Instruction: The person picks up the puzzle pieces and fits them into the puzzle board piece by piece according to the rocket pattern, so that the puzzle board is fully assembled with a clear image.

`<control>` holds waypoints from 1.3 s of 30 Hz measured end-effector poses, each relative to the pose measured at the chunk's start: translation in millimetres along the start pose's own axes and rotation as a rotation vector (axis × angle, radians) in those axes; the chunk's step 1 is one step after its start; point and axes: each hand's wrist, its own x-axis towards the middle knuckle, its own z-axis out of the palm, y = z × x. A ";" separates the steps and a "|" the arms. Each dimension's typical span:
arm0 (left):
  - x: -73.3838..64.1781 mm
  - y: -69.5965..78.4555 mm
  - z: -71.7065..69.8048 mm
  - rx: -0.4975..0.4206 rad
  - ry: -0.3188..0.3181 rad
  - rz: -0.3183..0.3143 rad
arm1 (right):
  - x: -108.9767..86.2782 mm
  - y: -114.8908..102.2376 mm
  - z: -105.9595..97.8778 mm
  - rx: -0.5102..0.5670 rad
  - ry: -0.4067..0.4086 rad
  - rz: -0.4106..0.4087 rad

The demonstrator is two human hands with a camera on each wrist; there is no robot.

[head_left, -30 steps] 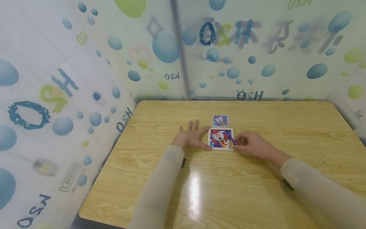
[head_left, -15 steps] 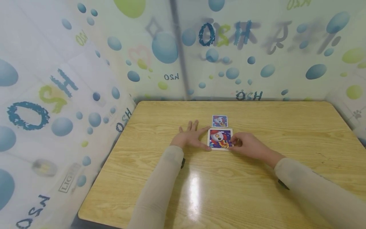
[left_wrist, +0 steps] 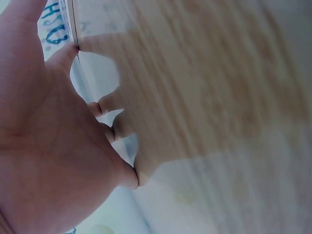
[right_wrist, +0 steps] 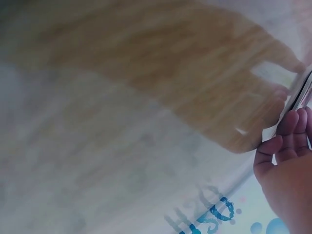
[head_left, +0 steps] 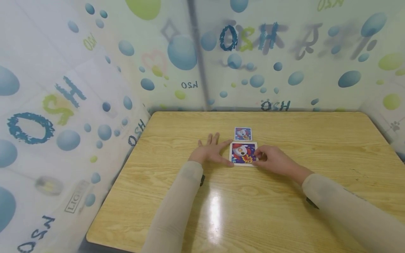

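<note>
A square jigsaw puzzle with a white frame lies flat on the table; its picture shows a white rocket with red parts and an orange flame on purple. My left hand rests on the table with fingers spread, thumb and index fingertips touching the frame's left corners. In the left wrist view the left palm stands above the shiny tabletop. At the puzzle's lower right edge, my right hand has thumb and index finger pinching a puzzle piece, which those fingers mostly hide. The right wrist view shows curled fingers beside the frame's edge.
Just behind the puzzle lies a smaller picture card with the same rocket. The wood-grain table has a rounded rim. Fabric walls printed with bubbles and letters stand behind it and at the left.
My right hand has moved slightly left, bringing the puzzle piece from the frame's right edge into the picture's lower right, where the gap has closed. The left hand stays in place.
</note>
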 end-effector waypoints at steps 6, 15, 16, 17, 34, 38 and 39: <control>0.2 -0.2 -0.2 0.004 -0.005 0.002 | -0.4 -0.2 0.4 -0.003 0.000 0.000; 1.3 0.0 0.2 -0.010 -0.004 0.002 | -1.3 1.3 0.1 -0.022 0.002 -0.039; 1.4 0.0 0.3 -0.011 -0.004 0.001 | -1.4 1.3 -0.1 -0.026 0.003 -0.047; 1.4 0.0 0.3 -0.011 -0.005 0.000 | -1.4 1.5 -0.1 -0.029 0.003 -0.056; 2.8 -0.6 -1.7 0.003 -0.006 -0.010 | 0.3 5.4 1.8 -0.094 -0.031 -0.089; 2.8 -0.3 -2.1 0.008 -0.011 -0.012 | -1.2 3.3 0.5 -0.099 -0.025 -0.089; 3.0 -0.4 -2.0 0.008 -0.012 -0.012 | -1.5 3.0 0.3 -0.101 -0.024 -0.091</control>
